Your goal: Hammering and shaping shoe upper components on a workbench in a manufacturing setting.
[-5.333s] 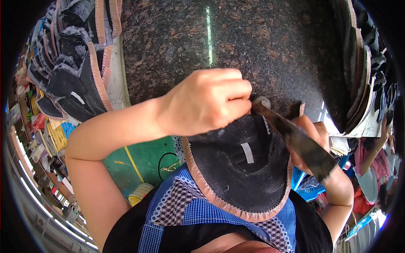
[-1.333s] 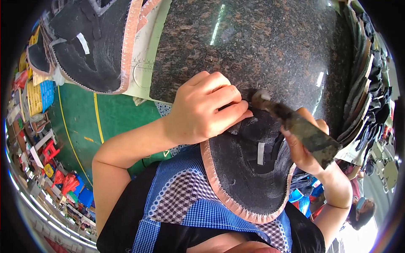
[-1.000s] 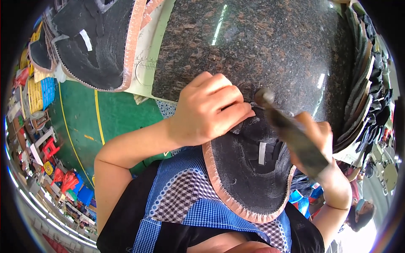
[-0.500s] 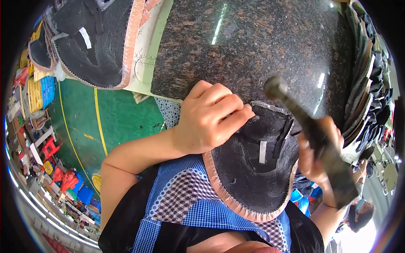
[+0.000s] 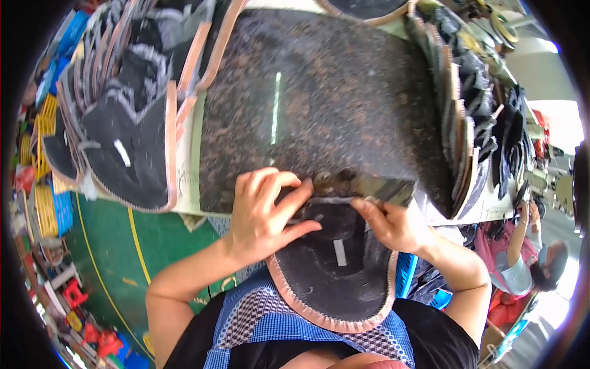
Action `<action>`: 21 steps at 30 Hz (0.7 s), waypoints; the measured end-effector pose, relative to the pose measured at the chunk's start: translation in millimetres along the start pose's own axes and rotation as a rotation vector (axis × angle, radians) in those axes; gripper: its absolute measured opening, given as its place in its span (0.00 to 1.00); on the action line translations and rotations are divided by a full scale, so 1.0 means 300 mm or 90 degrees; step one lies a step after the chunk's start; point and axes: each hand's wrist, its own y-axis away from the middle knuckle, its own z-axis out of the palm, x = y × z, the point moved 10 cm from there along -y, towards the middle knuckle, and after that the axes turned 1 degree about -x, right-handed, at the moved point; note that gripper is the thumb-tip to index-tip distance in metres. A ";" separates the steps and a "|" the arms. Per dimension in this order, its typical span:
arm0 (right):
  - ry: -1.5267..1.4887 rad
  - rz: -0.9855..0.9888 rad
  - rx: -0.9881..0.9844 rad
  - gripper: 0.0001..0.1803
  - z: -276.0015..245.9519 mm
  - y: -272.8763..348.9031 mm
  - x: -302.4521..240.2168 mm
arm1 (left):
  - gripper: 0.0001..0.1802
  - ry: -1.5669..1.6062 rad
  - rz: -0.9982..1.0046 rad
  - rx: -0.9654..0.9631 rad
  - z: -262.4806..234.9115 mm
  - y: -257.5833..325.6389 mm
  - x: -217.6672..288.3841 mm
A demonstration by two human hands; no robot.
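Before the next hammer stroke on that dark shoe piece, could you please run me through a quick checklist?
1. Dark shoe piece rests against the stone slab edge: ok.
2. Left hand pins the piece: ok.
3. Left fingertips clear of the hammer: not ok, they lie close beside it.
4. Right hand grip on the hammer: cannot tell, handle hidden.
5. Stacked pieces clear of the work: ok.

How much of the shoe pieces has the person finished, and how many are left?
Which stacks are finished cannot be told. Dark pieces with pinkish edges are stacked at the left and in a row at the right of the stone slab. In hand: the left hand presses one piece at the slab's edge, while the right hand holds a metal tool on it.
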 end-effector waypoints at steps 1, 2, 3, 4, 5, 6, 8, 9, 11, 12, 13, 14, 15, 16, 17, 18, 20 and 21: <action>-0.136 0.074 0.065 0.09 -0.025 0.013 0.060 | 0.27 0.029 0.017 -0.006 0.000 -0.009 0.018; -0.274 0.145 0.124 0.12 -0.042 0.039 0.114 | 0.24 0.059 0.030 -0.012 0.007 -0.010 0.038; -0.399 0.145 0.212 0.12 -0.081 0.063 0.138 | 0.21 0.114 0.049 -0.037 0.031 -0.001 0.053; -0.526 0.136 0.292 0.13 -0.112 0.083 0.167 | 0.20 0.167 0.088 -0.035 0.042 0.002 0.073; -0.522 0.115 0.333 0.14 -0.134 0.103 0.204 | 0.18 0.253 0.070 -0.076 0.057 0.003 0.066; -0.538 0.137 0.364 0.16 -0.154 0.128 0.242 | 0.17 0.339 0.051 -0.118 0.069 -0.003 0.060; -0.596 0.133 0.413 0.17 -0.155 0.173 0.322 | 0.13 0.507 -0.154 -0.199 0.053 -0.085 -0.001; -0.610 0.133 0.431 0.16 -0.153 0.191 0.345 | 0.15 0.525 -0.238 -0.234 0.054 -0.136 -0.057; -0.630 0.119 0.453 0.16 -0.160 0.221 0.363 | 0.18 0.461 -0.111 -0.160 -0.058 -0.402 -0.043; -0.640 0.116 0.466 0.16 -0.161 0.224 0.377 | 0.17 0.547 -0.114 -0.198 -0.058 -0.525 -0.034; -0.622 0.109 0.434 0.15 -0.150 0.219 0.363 | 0.16 0.512 -0.032 -0.174 -0.086 -0.639 -0.027; -0.603 0.105 0.410 0.15 -0.140 0.221 0.353 | 0.16 0.455 0.013 -0.175 -0.107 -0.730 -0.027; -0.598 0.108 0.367 0.13 -0.126 0.207 0.346 | 0.18 0.491 -0.024 -0.205 -0.108 -0.795 -0.024; -0.575 0.120 0.363 0.13 -0.121 0.210 0.339 | 0.20 0.397 -0.005 -0.203 -0.113 -0.857 0.015; -0.581 0.121 0.352 0.11 -0.112 0.207 0.338 | 0.21 0.453 0.035 -0.183 -0.136 -0.890 0.072; -0.586 0.124 0.339 0.09 -0.096 0.209 0.341 | 0.21 0.512 0.069 -0.162 -0.149 -0.907 0.128; -0.489 0.070 0.328 0.08 -0.081 0.208 0.333 | 0.22 0.651 0.090 -0.194 -0.120 -0.933 0.240; -0.340 -0.007 0.355 0.11 -0.077 0.245 0.317 | 0.24 0.664 0.104 -0.199 -0.082 -0.946 0.299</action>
